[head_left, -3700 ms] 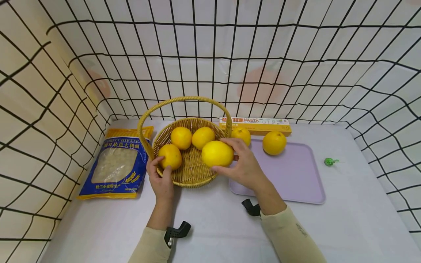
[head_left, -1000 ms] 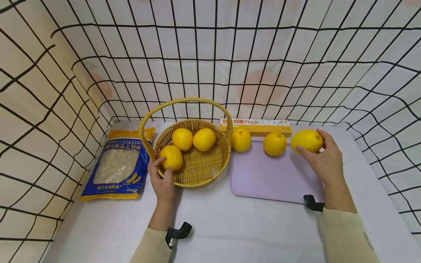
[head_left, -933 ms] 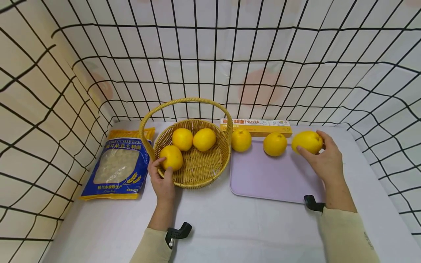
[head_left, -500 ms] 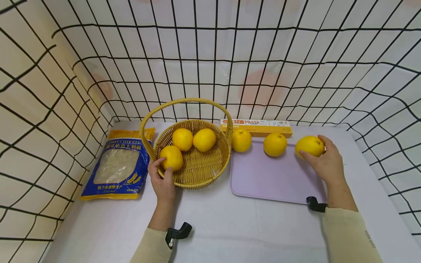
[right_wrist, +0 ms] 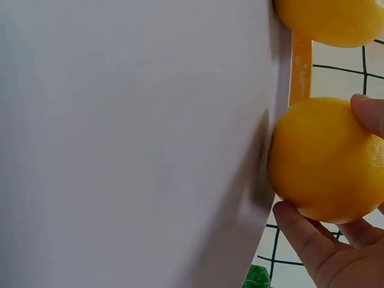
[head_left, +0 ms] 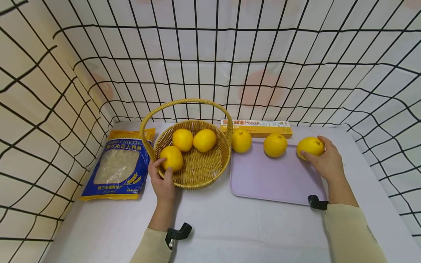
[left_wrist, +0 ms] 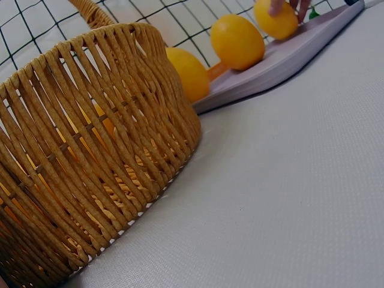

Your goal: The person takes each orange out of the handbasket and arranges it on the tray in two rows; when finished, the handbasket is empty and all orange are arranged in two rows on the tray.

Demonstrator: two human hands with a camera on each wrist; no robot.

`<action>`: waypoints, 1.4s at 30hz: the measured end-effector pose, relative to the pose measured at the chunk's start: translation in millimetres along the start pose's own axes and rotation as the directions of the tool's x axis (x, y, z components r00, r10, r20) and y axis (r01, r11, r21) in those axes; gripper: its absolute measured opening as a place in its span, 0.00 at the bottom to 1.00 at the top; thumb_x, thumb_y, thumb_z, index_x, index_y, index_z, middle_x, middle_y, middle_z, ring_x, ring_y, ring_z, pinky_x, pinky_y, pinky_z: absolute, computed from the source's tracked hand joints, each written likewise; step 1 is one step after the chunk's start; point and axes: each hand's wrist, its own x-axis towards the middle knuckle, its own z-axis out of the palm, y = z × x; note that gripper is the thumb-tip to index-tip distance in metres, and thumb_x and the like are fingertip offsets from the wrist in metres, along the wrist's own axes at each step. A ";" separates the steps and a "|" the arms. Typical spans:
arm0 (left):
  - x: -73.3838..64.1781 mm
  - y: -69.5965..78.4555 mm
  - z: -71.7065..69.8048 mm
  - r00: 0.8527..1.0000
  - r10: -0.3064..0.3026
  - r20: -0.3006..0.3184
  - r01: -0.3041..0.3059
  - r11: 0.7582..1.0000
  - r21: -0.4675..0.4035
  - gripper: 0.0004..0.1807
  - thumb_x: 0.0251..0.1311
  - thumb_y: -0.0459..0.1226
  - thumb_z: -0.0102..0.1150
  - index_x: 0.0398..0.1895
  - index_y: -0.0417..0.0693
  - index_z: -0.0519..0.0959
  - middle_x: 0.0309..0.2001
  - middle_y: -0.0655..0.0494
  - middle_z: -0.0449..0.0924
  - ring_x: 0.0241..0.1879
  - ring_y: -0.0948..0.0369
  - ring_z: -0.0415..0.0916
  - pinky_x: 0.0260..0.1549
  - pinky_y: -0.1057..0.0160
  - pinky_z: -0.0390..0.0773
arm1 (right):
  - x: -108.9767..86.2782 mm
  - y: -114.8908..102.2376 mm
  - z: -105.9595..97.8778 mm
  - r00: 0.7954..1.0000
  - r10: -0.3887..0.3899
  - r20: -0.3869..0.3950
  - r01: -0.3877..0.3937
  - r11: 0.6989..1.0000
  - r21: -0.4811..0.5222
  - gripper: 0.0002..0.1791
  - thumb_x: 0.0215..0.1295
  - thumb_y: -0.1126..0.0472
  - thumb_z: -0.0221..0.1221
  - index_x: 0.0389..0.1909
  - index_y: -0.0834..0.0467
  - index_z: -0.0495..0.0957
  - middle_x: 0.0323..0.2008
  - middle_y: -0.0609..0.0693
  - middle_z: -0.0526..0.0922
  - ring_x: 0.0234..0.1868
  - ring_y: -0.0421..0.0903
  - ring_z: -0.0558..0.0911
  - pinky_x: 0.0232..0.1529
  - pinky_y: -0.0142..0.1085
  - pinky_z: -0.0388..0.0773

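At the far right corner of the lilac tray (head_left: 276, 179), my right hand (head_left: 329, 160) holds an orange (head_left: 310, 147) between thumb and fingers. In the right wrist view that orange (right_wrist: 327, 159) sits low at the tray's edge, with fingers on its side and underneath. My left hand (head_left: 163, 184) grips the left front rim of the wicker basket (head_left: 202, 166), its fingertips near an orange (head_left: 172, 158) inside. Two more oranges, one of them the back-left orange (head_left: 182, 140), lie in the basket. Along the tray's back edge stand a middle orange (head_left: 275, 145) and a left orange (head_left: 241, 141).
A yellow pasta box (head_left: 258, 128) lies behind the tray. Left of the basket is a blue bag of orecchiette (head_left: 118, 164). Black wire mesh (head_left: 215, 58) encloses the back and sides. A small green wrapped thing (right_wrist: 257, 277) lies beyond the tray. The basket's handle (head_left: 185, 100) arches upward.
My right hand has carried an orange from above the basket to the tray's far right corner, then lowered it slightly rightward and nearer. My left hand stays on the basket rim.
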 end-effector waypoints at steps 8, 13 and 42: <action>-0.7 0.0 -0.1 1.000 -0.004 0.002 0.004 1.000 0.006 0.18 0.60 0.25 0.51 0.55 0.36 0.73 0.79 0.52 0.51 0.78 0.53 0.51 0.78 0.48 0.52 | 5.0 3.7 1.4 1.000 0.004 0.003 -0.004 1.000 -0.020 0.54 0.66 0.41 0.62 0.82 0.56 0.44 0.77 0.73 0.53 0.70 0.74 0.61 0.68 0.70 0.60; -0.8 -0.4 -0.3 1.000 -0.001 0.004 0.001 1.000 0.008 0.18 0.61 0.25 0.51 0.55 0.37 0.73 0.79 0.52 0.51 0.78 0.54 0.51 0.78 0.48 0.52 | 6.2 3.1 2.9 1.000 0.004 0.004 -0.004 0.999 -0.036 0.53 0.67 0.41 0.62 0.82 0.56 0.43 0.76 0.73 0.54 0.70 0.74 0.61 0.69 0.70 0.60; -1.7 1.3 0.6 1.000 0.007 -0.002 -0.007 1.000 0.003 0.18 0.60 0.25 0.51 0.54 0.36 0.73 0.79 0.51 0.52 0.78 0.53 0.52 0.78 0.47 0.52 | 5.5 4.8 2.4 0.999 0.021 0.028 -0.020 0.999 -0.036 0.57 0.65 0.39 0.63 0.82 0.57 0.42 0.75 0.74 0.55 0.69 0.73 0.61 0.68 0.70 0.61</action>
